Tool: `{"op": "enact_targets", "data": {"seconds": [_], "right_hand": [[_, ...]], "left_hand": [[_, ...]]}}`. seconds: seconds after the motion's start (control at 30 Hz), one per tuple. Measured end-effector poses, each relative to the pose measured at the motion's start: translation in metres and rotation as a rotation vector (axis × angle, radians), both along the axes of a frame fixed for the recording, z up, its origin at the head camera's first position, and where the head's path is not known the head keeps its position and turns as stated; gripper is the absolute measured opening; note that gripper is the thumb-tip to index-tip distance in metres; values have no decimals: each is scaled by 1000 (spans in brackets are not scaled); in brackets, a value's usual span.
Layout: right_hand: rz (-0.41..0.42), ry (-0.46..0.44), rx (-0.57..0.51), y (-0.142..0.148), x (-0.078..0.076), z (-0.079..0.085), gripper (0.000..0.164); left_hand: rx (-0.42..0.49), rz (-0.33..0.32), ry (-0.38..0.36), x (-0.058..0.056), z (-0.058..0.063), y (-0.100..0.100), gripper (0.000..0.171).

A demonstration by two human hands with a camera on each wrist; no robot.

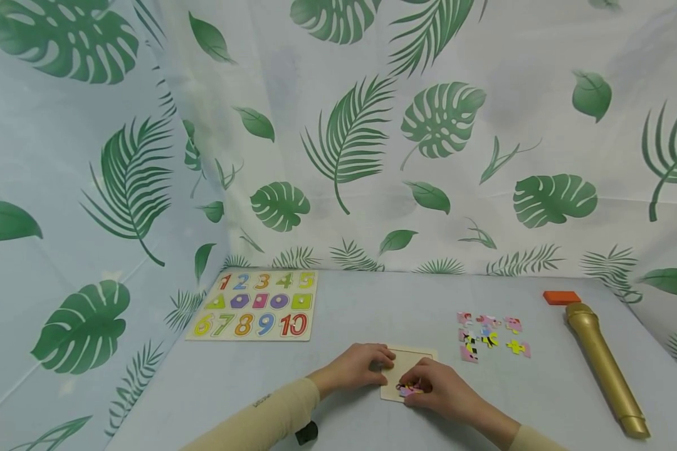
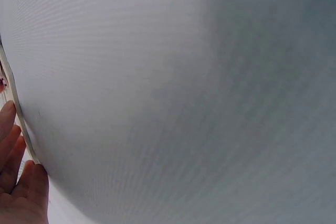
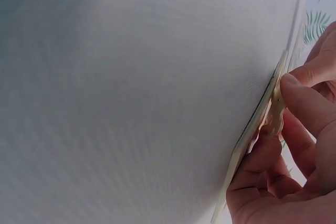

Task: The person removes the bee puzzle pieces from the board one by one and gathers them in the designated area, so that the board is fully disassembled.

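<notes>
A small pale wooden puzzle tray (image 1: 399, 369) lies on the table between the two hands. Fingertips of my left hand (image 1: 363, 364) touch its left edge, and in the left wrist view the fingers (image 2: 11, 150) look fairly straight along the rim. Over the tray's near right part, my right hand (image 1: 448, 391) pinches a pink jigsaw piece (image 1: 409, 391) between thumb and fingers. From the right wrist view the pinched piece shows its bare wooden edge, tilted close to the tray's surface. The right hand hides part of the tray.
Several loose jigsaw pieces (image 1: 468, 351) lie right of the tray. A number puzzle board (image 1: 254, 313) is at the back left. A gold microphone (image 1: 606, 369) and an orange block (image 1: 561, 297) lie at the right. A small black object (image 1: 307, 432) sits by the left sleeve.
</notes>
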State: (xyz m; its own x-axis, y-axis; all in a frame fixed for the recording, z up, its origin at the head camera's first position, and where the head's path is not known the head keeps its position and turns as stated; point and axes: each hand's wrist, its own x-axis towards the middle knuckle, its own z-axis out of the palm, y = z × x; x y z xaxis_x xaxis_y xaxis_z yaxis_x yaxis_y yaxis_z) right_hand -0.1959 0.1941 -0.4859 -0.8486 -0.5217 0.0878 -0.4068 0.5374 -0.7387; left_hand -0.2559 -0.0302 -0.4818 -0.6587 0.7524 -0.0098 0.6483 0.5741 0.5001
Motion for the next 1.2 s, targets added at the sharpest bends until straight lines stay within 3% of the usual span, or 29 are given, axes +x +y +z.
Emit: {"op": "enact_targets", "data": {"seconds": [0.5,0.77,1.0,1.2], "right_hand": [[-26,6,-6,1,1,0,20],[-39,13,-2,6,2,6,23],[-141,6,47,23,-3,17,20],[-328,-42,89,51,-6,21,24]], "left_hand": [[0,10,-38,0,1,0,31],[-14,11,-19,-1,-1,1,30],[-14,29,-33,0,-1,1,30],[-16,36,-38,1,1,1,31]]}}
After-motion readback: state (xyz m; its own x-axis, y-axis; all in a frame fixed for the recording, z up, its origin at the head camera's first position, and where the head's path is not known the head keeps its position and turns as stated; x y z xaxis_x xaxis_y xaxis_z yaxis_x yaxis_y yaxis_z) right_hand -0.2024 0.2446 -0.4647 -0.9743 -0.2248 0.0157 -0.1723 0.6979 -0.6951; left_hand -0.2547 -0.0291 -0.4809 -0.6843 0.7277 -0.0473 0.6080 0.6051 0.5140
